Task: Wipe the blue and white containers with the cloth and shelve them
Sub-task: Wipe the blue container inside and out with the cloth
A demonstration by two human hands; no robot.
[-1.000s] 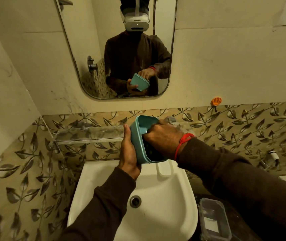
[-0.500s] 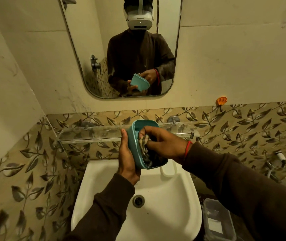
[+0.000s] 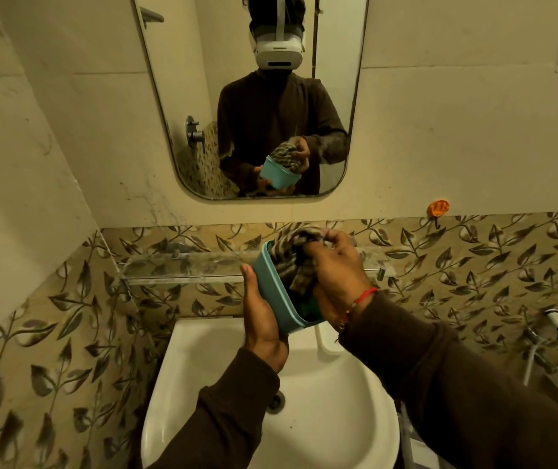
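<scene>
My left hand point(image 3: 260, 316) holds a blue container point(image 3: 272, 286) from its underside, tipped on its side with the mouth facing right, above the sink. My right hand point(image 3: 337, 275) grips a brown and white checked cloth point(image 3: 293, 257) bunched in the container's mouth, part of it sticking out over the top rim. The white container is not in view. A glass shelf point(image 3: 182, 264) runs along the wall just behind the hands.
A white sink point(image 3: 325, 411) lies below the hands. A mirror point(image 3: 254, 96) hangs above and reflects me. An orange hook point(image 3: 439, 208) sticks to the wall at right. A spray hose point(image 3: 553, 321) hangs at far right.
My right hand has drawn the cloth up from deep inside the container to its top rim, so more cloth shows. The view has shifted, and the clear box beside the sink has left the frame.
</scene>
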